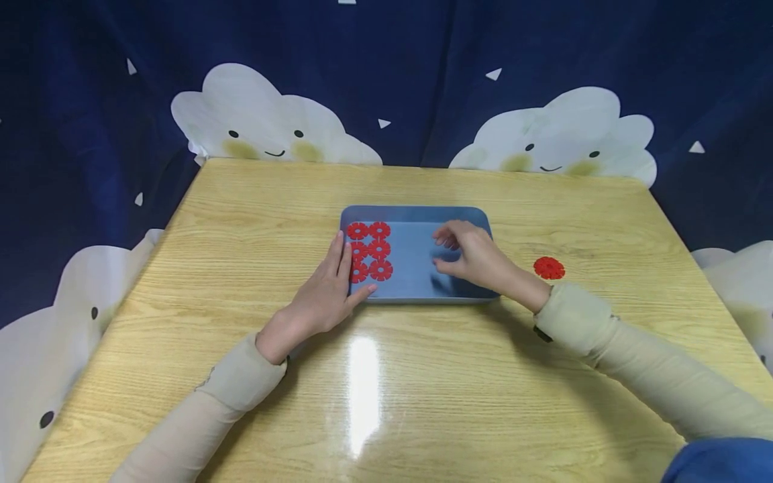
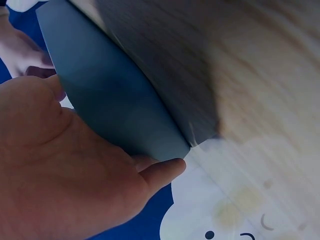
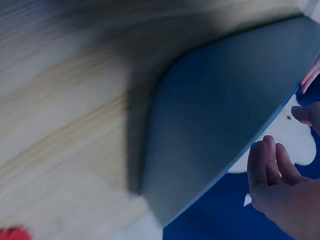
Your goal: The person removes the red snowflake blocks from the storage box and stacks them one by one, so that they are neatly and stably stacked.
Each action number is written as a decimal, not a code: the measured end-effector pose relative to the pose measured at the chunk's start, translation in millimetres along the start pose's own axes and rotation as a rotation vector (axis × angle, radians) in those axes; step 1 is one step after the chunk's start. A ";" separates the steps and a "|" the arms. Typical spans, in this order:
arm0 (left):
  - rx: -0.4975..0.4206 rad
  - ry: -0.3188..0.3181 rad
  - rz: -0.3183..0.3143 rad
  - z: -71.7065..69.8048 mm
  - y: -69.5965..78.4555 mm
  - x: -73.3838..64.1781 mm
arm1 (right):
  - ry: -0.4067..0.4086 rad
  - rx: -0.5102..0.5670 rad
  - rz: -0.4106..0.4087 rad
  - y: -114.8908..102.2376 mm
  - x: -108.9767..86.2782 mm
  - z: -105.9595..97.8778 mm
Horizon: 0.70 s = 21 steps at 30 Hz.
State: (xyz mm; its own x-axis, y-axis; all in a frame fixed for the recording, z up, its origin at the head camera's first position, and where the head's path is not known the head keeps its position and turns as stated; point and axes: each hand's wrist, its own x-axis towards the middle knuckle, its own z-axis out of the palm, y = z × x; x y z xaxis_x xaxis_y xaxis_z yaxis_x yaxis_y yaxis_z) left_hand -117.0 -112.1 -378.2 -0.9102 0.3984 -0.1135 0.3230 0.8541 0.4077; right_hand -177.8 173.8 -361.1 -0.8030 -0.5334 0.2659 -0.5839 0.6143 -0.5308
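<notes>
The person wears long, pale cream sleeves. The left sleeve [image 1: 181,426] fits the forearm fairly closely and ends in a thicker, doubled-looking cuff [image 1: 244,372] of a slightly greener beige, with a faint, thin, darker squiggle along its outer edge. The right sleeve [image 1: 676,379] is lightly creased and a touch yellower, ending in a similar wide, bulky band [image 1: 576,318] with a small dark fleck near its rear edge. A small black piece [image 1: 543,334] peeks from under that band; a narrower dark sliver [image 1: 286,363] shows beneath the left one. Rounded, bright blue cloth [image 1: 718,463] meets the right sleeve at the lower corner. The left hand [image 1: 323,292] and right hand [image 1: 476,258] are bare.
</notes>
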 end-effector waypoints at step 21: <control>0.003 -0.016 -0.022 -0.9 0.4 2.0 | -0.156 -0.004 -0.037 -25.2 32.1 66.8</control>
State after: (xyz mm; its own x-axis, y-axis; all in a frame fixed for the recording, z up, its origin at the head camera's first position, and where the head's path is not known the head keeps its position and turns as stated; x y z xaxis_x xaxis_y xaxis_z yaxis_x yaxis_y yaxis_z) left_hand -119.0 -111.3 -377.5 -0.9127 0.3850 -0.1368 0.3040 0.8637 0.4021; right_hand -180.9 102.4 -393.0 -0.7529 -0.6392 0.1564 -0.6130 0.5948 -0.5200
